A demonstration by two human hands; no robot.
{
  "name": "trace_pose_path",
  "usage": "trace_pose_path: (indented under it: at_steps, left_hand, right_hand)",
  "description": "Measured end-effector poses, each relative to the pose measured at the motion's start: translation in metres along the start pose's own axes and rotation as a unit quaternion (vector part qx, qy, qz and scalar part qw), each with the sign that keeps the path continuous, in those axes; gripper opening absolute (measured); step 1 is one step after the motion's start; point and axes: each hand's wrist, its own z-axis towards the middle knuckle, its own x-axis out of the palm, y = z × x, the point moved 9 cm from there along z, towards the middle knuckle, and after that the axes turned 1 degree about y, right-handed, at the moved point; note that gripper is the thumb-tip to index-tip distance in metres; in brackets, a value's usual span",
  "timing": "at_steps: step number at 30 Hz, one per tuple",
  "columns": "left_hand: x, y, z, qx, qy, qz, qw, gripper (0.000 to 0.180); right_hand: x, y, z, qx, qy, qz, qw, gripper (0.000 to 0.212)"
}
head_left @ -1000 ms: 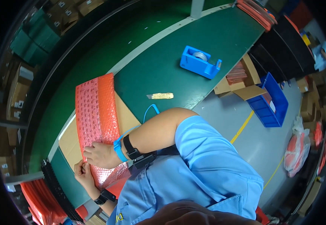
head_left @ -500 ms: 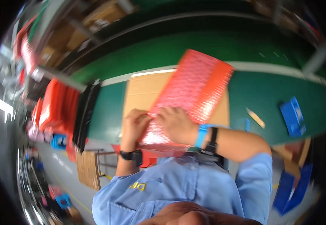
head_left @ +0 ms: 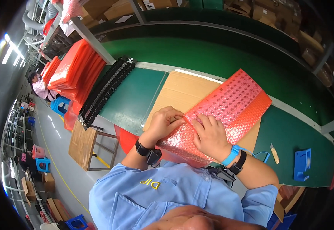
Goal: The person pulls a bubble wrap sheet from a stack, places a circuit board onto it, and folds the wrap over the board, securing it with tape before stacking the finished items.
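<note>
A red bubble-wrap bag lies slantwise over a flat sheet of brown cardboard on the green bench. Its near end reaches the bench edge in front of me. My left hand is closed at the bag's left edge, thumb and fingertips pinching the wrap. Beside it, my right hand rests on top of the bag with its fingers apart, fingertips close to the left hand's. Rows of small dark shapes show through the bag's far part; what they are I cannot tell.
A long black slotted rack and a stack of red bubble-wrap bags stand to the left. A cutter knife and a blue holder lie at right. A wooden-topped stool stands below left; another person is far left.
The view has swung, so the bench appears turned and the blur is gone. My left fingertips have come closer to my right hand along the bag's edge. The right hand remains on the bag.
</note>
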Motion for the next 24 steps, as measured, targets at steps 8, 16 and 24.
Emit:
trace_pose_path:
  at_steps: [8,16,24]
  left_hand:
    - [0.000,0.005,0.003,-0.001,-0.007,0.018,1.000,0.017]
    - [-0.003,-0.013,0.001,0.063,-0.045,0.058,0.995,0.019]
    - [0.006,0.003,0.002,-0.008,-0.007,0.042,0.999,0.019]
  right_hand:
    - [0.006,-0.001,0.003,0.013,0.002,-0.003,1.000,0.044]
    - [0.002,0.003,0.001,-0.002,-0.017,-0.016,1.000,0.044]
    - [0.001,-0.004,-0.002,0.008,-0.006,-0.011,1.000,0.044]
